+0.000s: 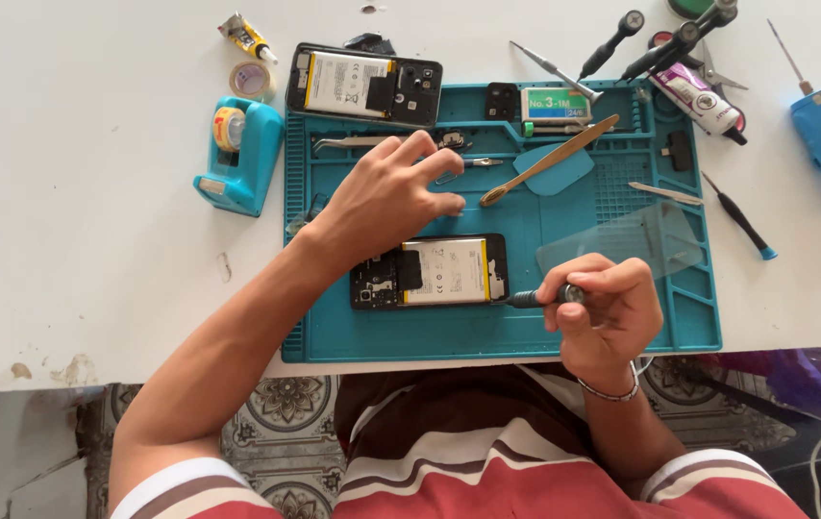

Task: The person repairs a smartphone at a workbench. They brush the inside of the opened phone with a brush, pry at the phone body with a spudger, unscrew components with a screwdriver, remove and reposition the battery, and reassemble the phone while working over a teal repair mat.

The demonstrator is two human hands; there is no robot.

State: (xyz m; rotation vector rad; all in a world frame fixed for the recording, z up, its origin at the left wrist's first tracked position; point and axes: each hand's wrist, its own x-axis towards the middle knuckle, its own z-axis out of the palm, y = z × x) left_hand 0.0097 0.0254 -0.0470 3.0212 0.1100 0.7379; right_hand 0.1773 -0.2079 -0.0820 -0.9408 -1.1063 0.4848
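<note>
Opened black smartphone with its white-and-yellow battery exposed (430, 272) lies flat on the teal silicone repair mat (502, 332), on the white counter (93, 240). Right hand (601, 312) pinches a slim dark precision screwdriver (537, 298), tip at the phone's right edge. Left hand (393, 187) is spread, fingertips reaching toward the small metal bits near the steel tweezers (348, 143); can't tell if it touches any. Risks: phone isn't braced, so it could slide and the tip skid onto the battery. Loose screws could roll off.
</note>
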